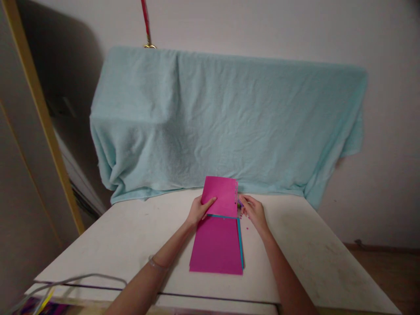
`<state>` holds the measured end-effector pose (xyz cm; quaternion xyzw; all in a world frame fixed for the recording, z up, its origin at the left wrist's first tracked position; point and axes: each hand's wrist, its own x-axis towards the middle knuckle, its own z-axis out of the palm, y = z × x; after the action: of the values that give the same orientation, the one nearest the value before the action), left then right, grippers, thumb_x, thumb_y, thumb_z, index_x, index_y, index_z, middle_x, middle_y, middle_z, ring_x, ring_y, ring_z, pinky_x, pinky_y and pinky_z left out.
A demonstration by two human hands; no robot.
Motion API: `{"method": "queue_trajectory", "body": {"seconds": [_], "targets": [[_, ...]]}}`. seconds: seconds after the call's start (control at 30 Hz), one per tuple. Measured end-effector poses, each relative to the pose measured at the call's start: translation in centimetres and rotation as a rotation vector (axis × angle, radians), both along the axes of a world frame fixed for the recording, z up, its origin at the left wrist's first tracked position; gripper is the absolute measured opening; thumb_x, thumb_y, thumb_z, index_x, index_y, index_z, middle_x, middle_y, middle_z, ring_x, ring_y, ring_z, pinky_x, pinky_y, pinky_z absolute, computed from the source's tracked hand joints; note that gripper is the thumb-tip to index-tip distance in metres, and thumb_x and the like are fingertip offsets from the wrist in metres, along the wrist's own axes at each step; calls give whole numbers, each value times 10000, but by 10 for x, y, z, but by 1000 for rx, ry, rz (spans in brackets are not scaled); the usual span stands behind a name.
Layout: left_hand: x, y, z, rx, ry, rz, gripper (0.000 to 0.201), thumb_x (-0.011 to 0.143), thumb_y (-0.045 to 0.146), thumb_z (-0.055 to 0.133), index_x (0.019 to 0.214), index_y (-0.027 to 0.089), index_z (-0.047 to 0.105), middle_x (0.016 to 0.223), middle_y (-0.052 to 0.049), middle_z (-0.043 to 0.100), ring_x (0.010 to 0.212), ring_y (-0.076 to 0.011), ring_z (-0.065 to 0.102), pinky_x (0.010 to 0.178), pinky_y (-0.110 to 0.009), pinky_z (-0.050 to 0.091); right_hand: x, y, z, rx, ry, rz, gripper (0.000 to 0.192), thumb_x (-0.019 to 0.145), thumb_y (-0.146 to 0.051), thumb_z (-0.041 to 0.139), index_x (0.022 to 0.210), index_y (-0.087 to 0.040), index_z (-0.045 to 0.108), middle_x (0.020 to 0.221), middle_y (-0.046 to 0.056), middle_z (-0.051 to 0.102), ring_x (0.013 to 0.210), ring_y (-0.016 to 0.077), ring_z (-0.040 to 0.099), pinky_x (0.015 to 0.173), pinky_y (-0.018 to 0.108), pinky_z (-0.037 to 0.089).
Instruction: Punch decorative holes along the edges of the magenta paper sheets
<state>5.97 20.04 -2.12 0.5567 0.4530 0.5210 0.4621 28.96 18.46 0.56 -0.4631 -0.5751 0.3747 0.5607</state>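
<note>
My left hand grips a pink sheet of paper by its lower left side, thumb on top. Small cut-outs run along the sheet's right edge. At that edge my right hand has its fingers closed on a small purple and green paper punch, mostly hidden by the fingers. Tiny pink paper bits lie on the table below this hand. Nearer me is a stack of coloured paper, magenta on top, with blue showing at its right and far edges.
The white table has a light blue cloth draped over something at its back. A grey cable loops at the front left corner. A red cord with a gold-coloured piece hangs above the cloth.
</note>
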Motion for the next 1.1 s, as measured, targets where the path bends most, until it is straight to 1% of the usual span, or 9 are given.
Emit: {"method": "queue_trajectory", "body": {"seconds": [0.17, 0.4, 0.63, 0.73, 0.9, 0.97, 1.1], "targets": [[0, -1, 2, -2, 13, -10, 458, 736, 579, 636, 782, 126, 584, 432, 34, 481, 299, -51, 346, 298, -163, 191, -1, -2, 3, 13, 23, -6, 516, 760, -604, 627, 974, -140, 699, 524, 2, 579, 415, 117, 463, 403, 228, 332], [0, -4, 4, -3, 10, -21, 441, 746, 577, 630, 757, 141, 563, 423, 38, 479, 287, -49, 334, 300, -166, 184, -1, -2, 2, 17, 4, -7, 486, 790, -576, 614, 988, -140, 694, 524, 3, 571, 423, 119, 463, 409, 223, 339], [0, -4, 5, -11, 11, -43, 442, 739, 570, 642, 763, 134, 573, 438, 33, 491, 299, -54, 351, 306, -170, 189, -3, -2, 3, 4, 35, -12, 495, 760, -592, 635, 972, -150, 703, 551, 10, 596, 415, 114, 461, 401, 227, 335], [0, -4, 5, -18, 9, -52, 434, 738, 557, 648, 777, 130, 582, 448, 28, 501, 306, -54, 356, 309, -167, 190, -3, 0, 2, -6, 47, -6, 493, 752, -587, 645, 977, -152, 699, 597, 22, 625, 417, 113, 471, 397, 228, 338], [1, -3, 7, -19, -9, -31, 422, 741, 537, 652, 798, 123, 596, 472, 26, 503, 333, -52, 365, 321, -160, 204, -3, 2, -1, -11, 60, 34, 460, 751, -550, 665, 1010, -170, 682, 782, 55, 676, 441, 104, 498, 398, 221, 363], [0, -3, 8, -24, -29, -7, 428, 733, 534, 660, 819, 118, 611, 482, 27, 506, 348, -50, 365, 330, -159, 219, -3, 3, -2, -27, 69, 52, 479, 722, -538, 695, 1040, -181, 672, 759, 42, 673, 442, 104, 498, 404, 219, 376], [0, -4, 12, -31, -53, 55, 455, 694, 545, 685, 810, 107, 643, 484, 21, 514, 381, -60, 383, 347, -164, 244, -2, 4, -5, -83, 94, 127, 510, 680, -511, 742, 1062, -183, 657, 613, -7, 624, 449, 114, 504, 432, 222, 396]]}}
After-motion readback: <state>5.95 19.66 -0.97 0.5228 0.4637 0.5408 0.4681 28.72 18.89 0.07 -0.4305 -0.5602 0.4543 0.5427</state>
